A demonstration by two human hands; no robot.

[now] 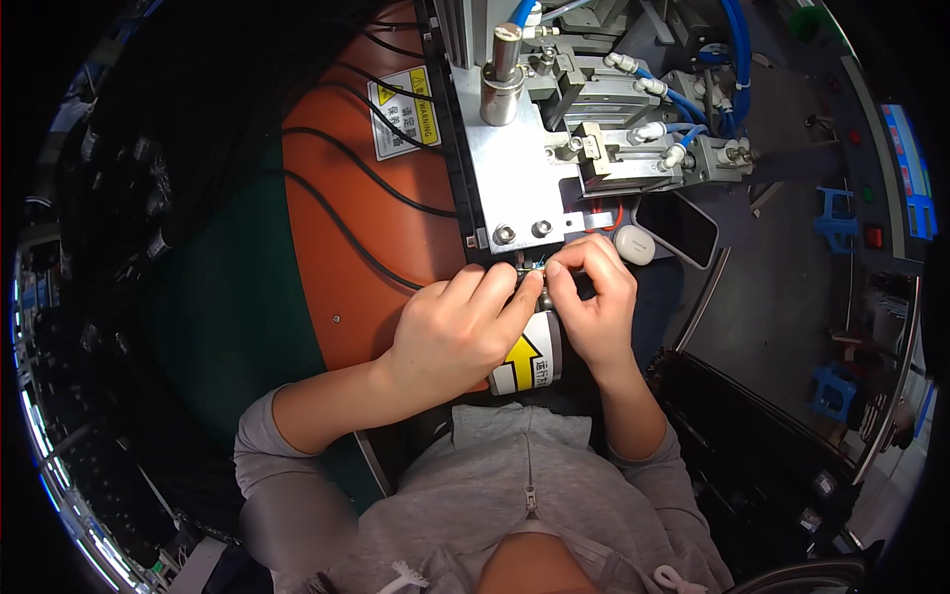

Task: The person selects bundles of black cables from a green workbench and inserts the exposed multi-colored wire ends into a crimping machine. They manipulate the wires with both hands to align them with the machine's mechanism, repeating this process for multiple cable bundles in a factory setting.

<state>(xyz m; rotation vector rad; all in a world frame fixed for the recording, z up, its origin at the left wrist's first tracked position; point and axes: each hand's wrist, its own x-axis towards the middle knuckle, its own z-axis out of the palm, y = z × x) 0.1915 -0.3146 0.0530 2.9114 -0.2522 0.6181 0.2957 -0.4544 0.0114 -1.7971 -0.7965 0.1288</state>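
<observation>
My left hand (457,322) is closed at the front edge of a metal machine fixture (524,188), its index finger pressing on a tiny part. Facing it, my right hand (600,302) pinches thumb and index finger together at the same spot. Between the fingertips shows a small light-coloured piece (535,267) with a bit of blue; it is too small and too covered to name. Just below my fingers lies a rounded white label with a yellow arrow (524,361).
Pneumatic cylinders (633,114) with blue hoses sit on the fixture's right. A phone (683,228) and a round white case (634,246) lie beside my right hand. Black cables (346,238) cross the orange surface (341,287) at left. A control panel (896,178) stands far right.
</observation>
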